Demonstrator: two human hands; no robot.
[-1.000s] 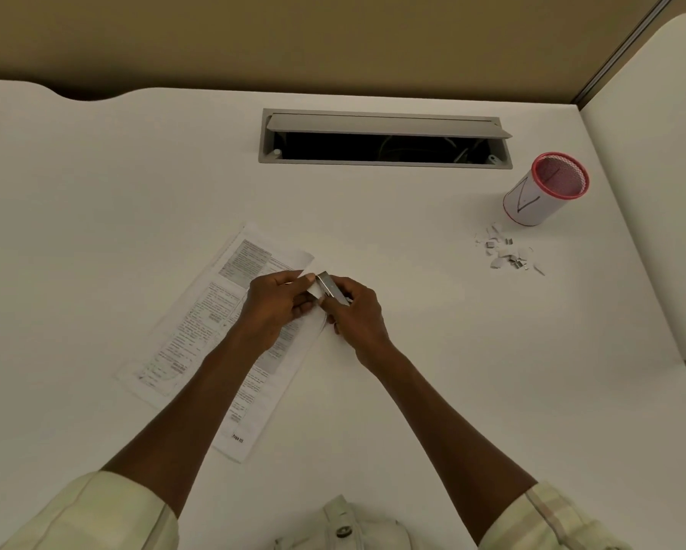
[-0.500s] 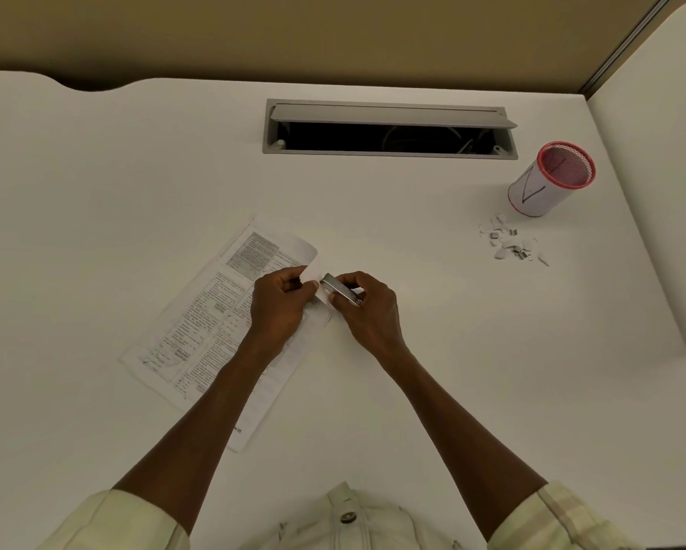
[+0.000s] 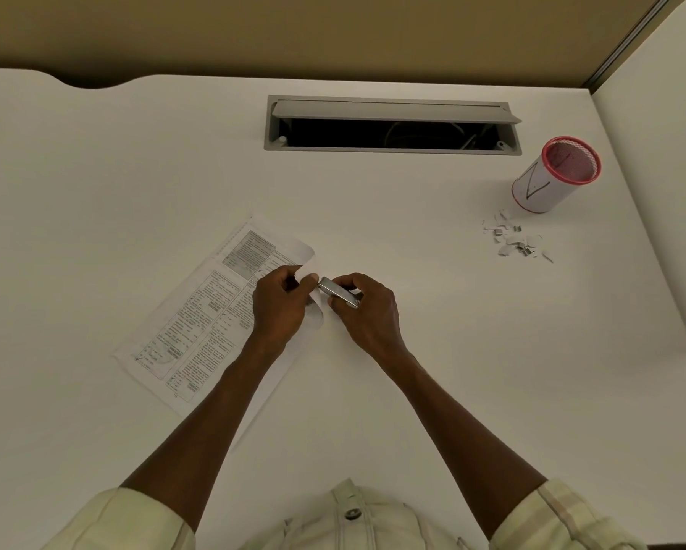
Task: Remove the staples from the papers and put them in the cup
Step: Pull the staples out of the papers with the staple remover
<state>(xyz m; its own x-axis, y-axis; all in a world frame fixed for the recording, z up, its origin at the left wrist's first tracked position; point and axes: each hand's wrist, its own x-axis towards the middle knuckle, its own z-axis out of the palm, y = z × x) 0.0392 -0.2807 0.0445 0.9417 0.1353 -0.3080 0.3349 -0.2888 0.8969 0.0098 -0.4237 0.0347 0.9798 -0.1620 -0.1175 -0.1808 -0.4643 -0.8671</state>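
Note:
Printed papers (image 3: 198, 323) lie slanted on the white desk, left of centre. My left hand (image 3: 279, 305) pinches their upper right corner and lifts it slightly. My right hand (image 3: 367, 311) grips a flat silver metal tool (image 3: 338, 292), whose tip meets that corner by my left thumb. The staple itself is too small to see. A white cup with a red mesh rim (image 3: 553, 176) stands upright at the far right. In front of the cup sits a small heap of staples and paper scraps (image 3: 515, 240).
An open grey cable hatch (image 3: 392, 125) is set into the desk (image 3: 95, 192) at the back centre. A white partition (image 3: 658, 172) closes off the right side. The desk's back edge has a curved notch at the far left.
Both hands stay at the paper corner with the tool. The tool's tip has worked slightly along the corner, and the view has shifted a little as my head moved.

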